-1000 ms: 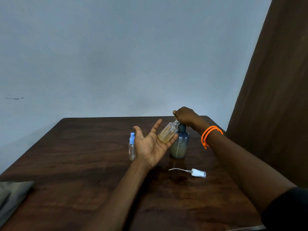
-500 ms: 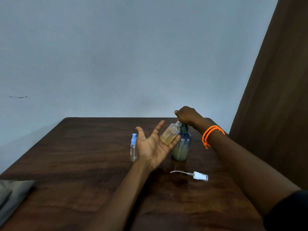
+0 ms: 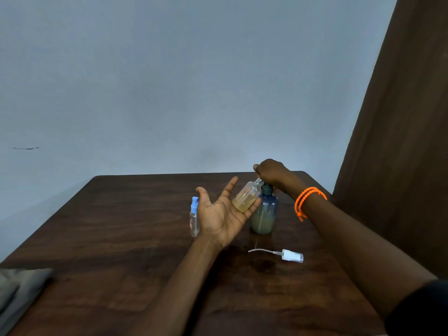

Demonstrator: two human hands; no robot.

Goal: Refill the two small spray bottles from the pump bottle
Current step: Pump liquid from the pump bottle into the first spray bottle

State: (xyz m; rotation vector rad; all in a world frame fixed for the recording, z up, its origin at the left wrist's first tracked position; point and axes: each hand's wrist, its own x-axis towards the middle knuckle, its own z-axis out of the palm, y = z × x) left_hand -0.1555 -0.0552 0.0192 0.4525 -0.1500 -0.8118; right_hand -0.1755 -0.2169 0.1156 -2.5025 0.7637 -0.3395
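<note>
A dark blue pump bottle point(image 3: 264, 214) stands on the wooden table point(image 3: 121, 238), partly filled with pale liquid. My right hand point(image 3: 271, 172) is closed over its pump head, which is hidden. My left hand point(image 3: 221, 214) lies palm up with fingers spread, and an uncapped small bottle point(image 3: 246, 196) with yellowish liquid rests tilted on its fingers, neck under the pump spout. A second small clear spray bottle point(image 3: 194, 218) with a blue cap stands upright just left of my left hand. A white sprayer cap with its dip tube point(image 3: 289, 255) lies on the table in front of the pump bottle.
A grey folded cloth point(image 3: 17, 289) lies at the table's near left edge. A brown curtain point(image 3: 400, 141) hangs close on the right. A pale wall stands behind the table's far edge. An orange bracelet point(image 3: 306, 201) circles my right wrist.
Hands and bottles keep the same pose. The view has shifted slightly, nothing else visibly moved.
</note>
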